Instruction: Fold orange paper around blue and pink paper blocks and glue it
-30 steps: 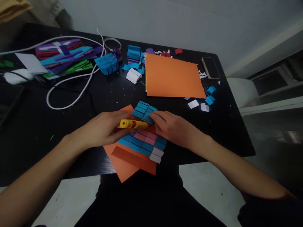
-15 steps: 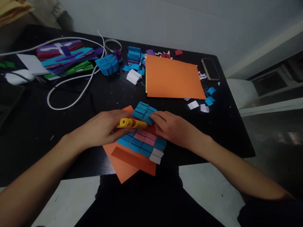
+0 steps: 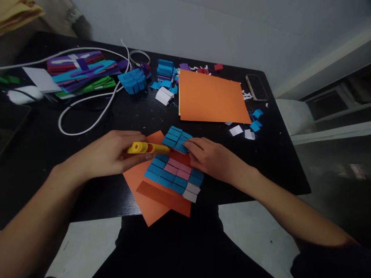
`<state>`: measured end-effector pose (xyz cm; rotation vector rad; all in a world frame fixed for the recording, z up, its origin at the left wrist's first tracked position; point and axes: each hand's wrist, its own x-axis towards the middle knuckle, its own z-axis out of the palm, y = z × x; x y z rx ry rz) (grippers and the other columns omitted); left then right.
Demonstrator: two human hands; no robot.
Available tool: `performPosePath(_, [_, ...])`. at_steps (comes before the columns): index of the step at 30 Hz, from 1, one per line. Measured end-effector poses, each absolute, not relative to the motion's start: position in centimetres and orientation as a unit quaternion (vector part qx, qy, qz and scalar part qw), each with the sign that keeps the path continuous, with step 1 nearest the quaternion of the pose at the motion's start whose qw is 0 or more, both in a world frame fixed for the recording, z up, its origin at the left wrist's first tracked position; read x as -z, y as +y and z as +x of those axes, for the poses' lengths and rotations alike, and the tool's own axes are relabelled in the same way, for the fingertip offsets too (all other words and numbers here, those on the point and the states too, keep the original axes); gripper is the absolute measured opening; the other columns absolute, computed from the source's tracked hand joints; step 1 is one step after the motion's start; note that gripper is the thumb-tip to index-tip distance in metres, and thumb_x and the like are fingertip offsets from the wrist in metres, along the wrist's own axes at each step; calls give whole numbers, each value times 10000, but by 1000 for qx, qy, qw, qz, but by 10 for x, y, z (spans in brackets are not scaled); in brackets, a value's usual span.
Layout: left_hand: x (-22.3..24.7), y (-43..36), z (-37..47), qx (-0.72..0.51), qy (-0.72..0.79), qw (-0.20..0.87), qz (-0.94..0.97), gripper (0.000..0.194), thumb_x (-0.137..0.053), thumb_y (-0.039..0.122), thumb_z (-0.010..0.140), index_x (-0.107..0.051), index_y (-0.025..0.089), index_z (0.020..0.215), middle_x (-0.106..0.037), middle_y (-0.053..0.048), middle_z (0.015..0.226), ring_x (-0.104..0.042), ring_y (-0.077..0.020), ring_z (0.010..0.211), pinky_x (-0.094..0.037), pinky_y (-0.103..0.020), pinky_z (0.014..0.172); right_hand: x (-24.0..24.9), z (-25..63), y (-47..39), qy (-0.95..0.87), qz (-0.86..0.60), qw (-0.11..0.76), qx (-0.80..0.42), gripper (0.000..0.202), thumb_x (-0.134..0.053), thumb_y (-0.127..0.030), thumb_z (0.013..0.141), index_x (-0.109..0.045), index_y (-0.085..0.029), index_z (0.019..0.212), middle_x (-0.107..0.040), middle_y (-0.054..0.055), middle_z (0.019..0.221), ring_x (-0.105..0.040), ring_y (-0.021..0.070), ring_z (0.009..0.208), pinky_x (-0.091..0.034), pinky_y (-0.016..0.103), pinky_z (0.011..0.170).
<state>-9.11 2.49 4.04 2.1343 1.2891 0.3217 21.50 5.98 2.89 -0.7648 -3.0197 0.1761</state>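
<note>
Toward the back left corner of the table [image 3: 275, 162] lie purple, red, blue and green paper strips [image 3: 84, 71], with one looped cable [image 3: 70, 134] beside them. The left hand [image 3: 113, 152] has its grip closed round one yellow tool [image 3: 147, 148], red showing inside, above the orange sheet [image 3: 147, 208] whose corner juts past the front edge. The tool's tip is at the blue patch [image 3: 175, 135]; whether they touch I cannot tell. This one patch, scored into small oblongs, stands just behind a mosaic [image 3: 171, 177], mostly blue, pink in its middle, white at its right corner. The right hand [image 3: 210, 158] has a narrow grip, holding the patch's right corner. Behind it lies one orange stack [image 3: 213, 96], then two blue scraps [image 3: 256, 113], two white scraps [image 3: 236, 130] and, by the back right corner, one phone [image 3: 257, 87]. Black tabletop spans from the right forearm to the right edge.
</note>
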Motion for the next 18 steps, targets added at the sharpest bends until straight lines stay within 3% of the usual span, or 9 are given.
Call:
performPosePath(11, [-48,28,-133,-158,615,230,738,385,-621,605,876,-660,224,830,-624,13,685,-529,-163,605,-377,-305,574,-33,214,52,-961,-270,-5,-52,365,-447,-222,1069,-639,-61,1335,-701,208,1266,-655,313,1093,-612,399,762])
performPosePath(14, [-48,28,-131,-154,655,207,711,426,-614,627,875,-686,208,907,-642,3,740,-554,-173,634,-393,-320,611,-36,216,50,-962,-264,6,-69,356,-451,-277,1090,-684,-90,1282,-708,185,1258,-647,311,1093,-611,419,790])
performPosePath(18, [-44,30,-128,-156,649,175,724,389,-569,593,902,-655,219,841,-601,17,697,-538,-163,614,-385,-319,622,-34,220,51,-957,-271,57,-86,309,-467,-193,1078,-729,-122,1225,-738,156,1225,-639,302,1136,-595,457,892])
